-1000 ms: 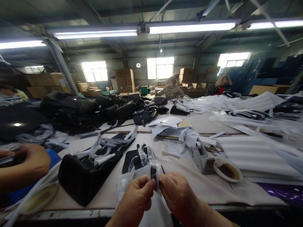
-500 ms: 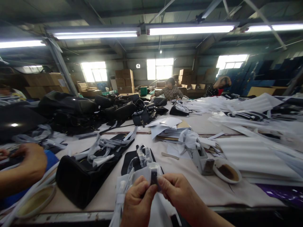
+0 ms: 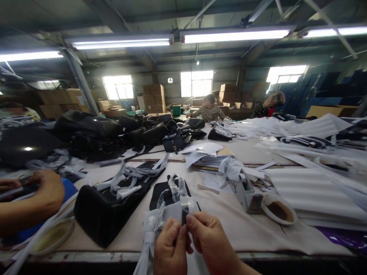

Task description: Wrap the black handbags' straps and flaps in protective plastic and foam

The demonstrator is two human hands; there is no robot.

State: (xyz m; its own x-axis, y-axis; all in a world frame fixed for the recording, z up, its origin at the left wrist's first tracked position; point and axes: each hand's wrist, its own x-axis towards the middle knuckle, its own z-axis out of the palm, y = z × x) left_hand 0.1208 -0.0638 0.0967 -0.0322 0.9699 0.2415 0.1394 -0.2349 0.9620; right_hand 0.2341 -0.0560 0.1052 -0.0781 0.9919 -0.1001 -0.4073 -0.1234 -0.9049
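Note:
At the table's front edge, my left hand [image 3: 171, 244] and my right hand [image 3: 208, 235] are pinched together around a short dark strap [image 3: 184, 216]. Clear plastic wrap [image 3: 187, 203] covers the strap's upper end. Both thumbs press on it, and the fingers are closed. Just beyond lies a black bag piece [image 3: 157, 193] with plastic-wrapped handles [image 3: 177, 187]. White wrapping [image 3: 149, 240] hangs beside my left hand. The lower end of the strap is hidden by my fingers.
A black bag [image 3: 97, 214] with wrapped straps lies to the left, near a co-worker's arm [image 3: 43, 198]. Bowls [image 3: 54, 236] [image 3: 278, 209], a metal box [image 3: 252, 200], papers [image 3: 197, 154] and white sheets [image 3: 309, 187] surround the work area. Black bags [image 3: 88, 131] are piled behind.
My hands have drawn closer together, with my right fingers now over more of the strap. The whole view has shifted slightly, so the scene sits farther right.

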